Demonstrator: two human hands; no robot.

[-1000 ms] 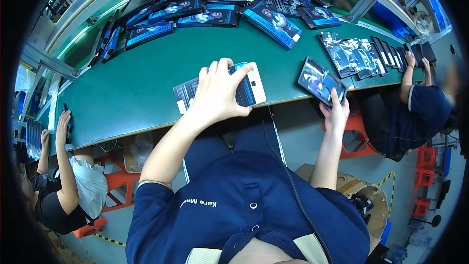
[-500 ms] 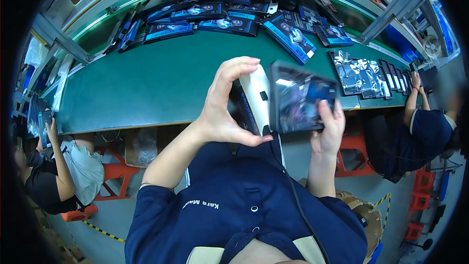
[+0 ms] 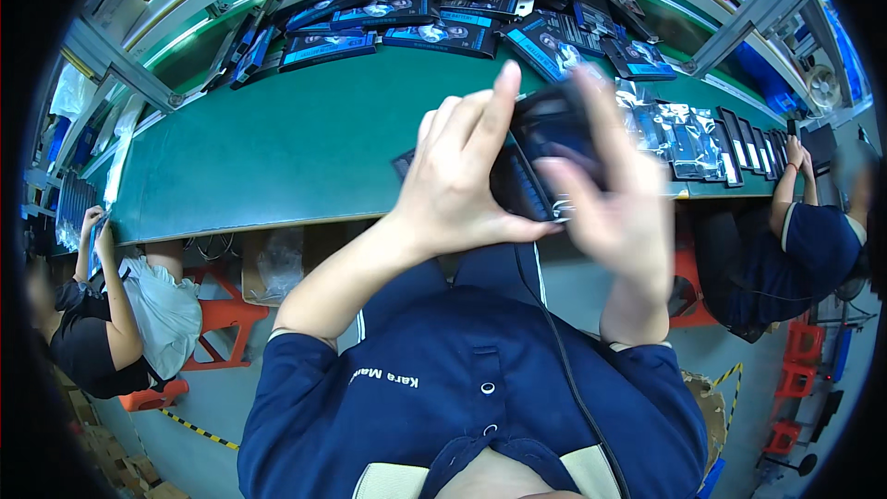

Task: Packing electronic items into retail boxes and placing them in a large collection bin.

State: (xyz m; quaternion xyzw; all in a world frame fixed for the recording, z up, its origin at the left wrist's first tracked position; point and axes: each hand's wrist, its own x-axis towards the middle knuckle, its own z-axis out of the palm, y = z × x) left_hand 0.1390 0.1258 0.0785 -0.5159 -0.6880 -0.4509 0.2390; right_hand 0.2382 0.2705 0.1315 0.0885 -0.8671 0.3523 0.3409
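Note:
Above the near edge of the table, my left hand [image 3: 453,171] grips a flat black box [image 3: 404,163], mostly covered by the hand, with fingers and thumb around its open end. A black tray [image 3: 559,125] with a dark glossy face lies at that open end. How far it sits inside the box I cannot make out. My right hand [image 3: 628,203] is over the tray's right side, thumb and fingers spread around it. Motion smears those fingers, so whether they grip the tray is unclear.
Black-and-blue printed boxes [image 3: 442,34] are heaped along the far side of the green table [image 3: 249,148]. At right lie trays with shiny film bags [image 3: 693,143]. One co-worker [image 3: 97,333] sits at left, another [image 3: 813,249] at right. A cable [image 3: 564,360] runs down my front.
The tray has come left from my right hand's side to the open end of the box. The box's white inside no longer shows. My right hand has moved up over the tray.

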